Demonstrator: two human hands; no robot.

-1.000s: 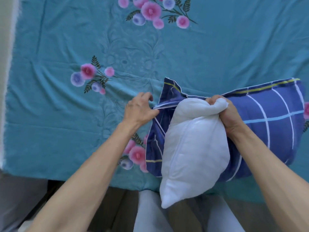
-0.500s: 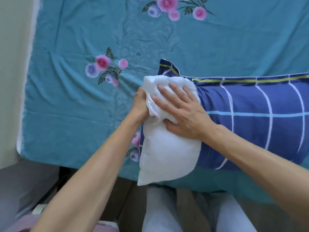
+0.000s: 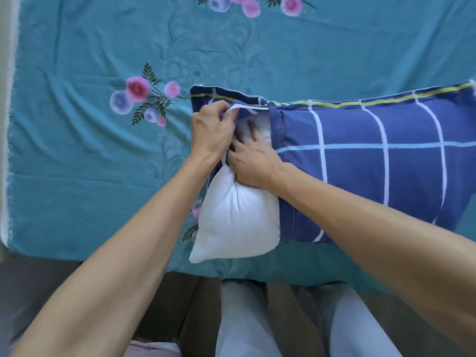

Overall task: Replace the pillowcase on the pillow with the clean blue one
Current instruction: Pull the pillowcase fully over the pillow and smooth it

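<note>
A blue pillowcase (image 3: 373, 171) with white, light-blue and yellow-green lines lies on the bed and covers most of a white pillow (image 3: 237, 217). The pillow's near left corner sticks out of the case's open left end. My left hand (image 3: 212, 132) pinches the white-edged inner flap of the case at that opening and holds it up. My right hand (image 3: 251, 161) presses on the pillow just inside the opening, its fingers spread and partly under the flap.
A teal bedsheet (image 3: 90, 163) with pink and lilac flower prints covers the bed, whose near edge runs along the lower part of the view. My legs in light trousers (image 3: 247, 318) stand against it. A pale wall strip (image 3: 3, 99) borders the bed's left side.
My left hand has left the pillow's top corner and now pinches the case's flap. That corner has gone in under the flap, and my right hand has slid in after it.
</note>
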